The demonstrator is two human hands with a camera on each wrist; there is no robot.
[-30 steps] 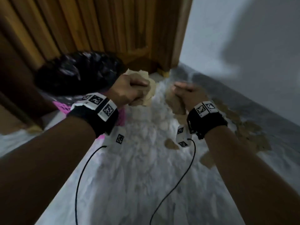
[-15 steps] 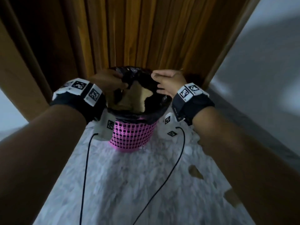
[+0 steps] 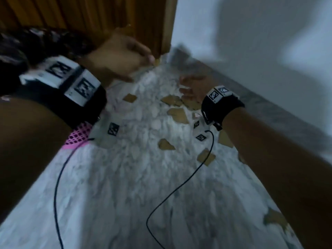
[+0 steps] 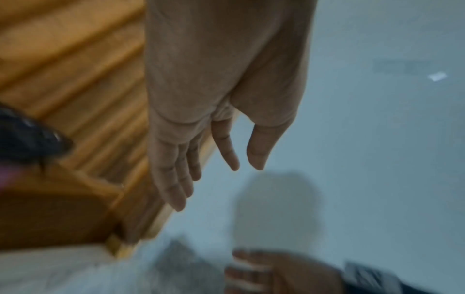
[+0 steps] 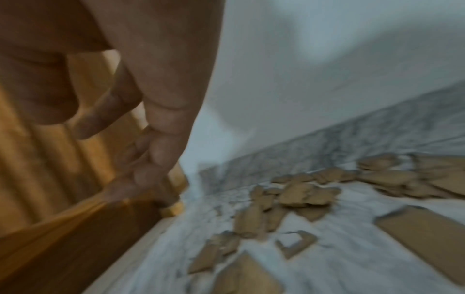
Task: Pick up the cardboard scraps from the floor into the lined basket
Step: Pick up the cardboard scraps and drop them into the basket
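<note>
head view shows cardboard scraps (image 3: pixel 177 115) lying on the marble floor (image 3: pixel 116 186) mid frame, lined basket (image 3: pixel 79 135) at left. both the left hand (image 3: pixel 118 56) and right hand (image 3: pixel 193 87) are empty, fingers loose. scraps look light, flat and stiff; pinch an edge.

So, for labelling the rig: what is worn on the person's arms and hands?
Both forearms are bare, no sleeves. Each wrist carries a black band topped with white blocks printed with black square markers. A thin black cable hangs from each.
</note>
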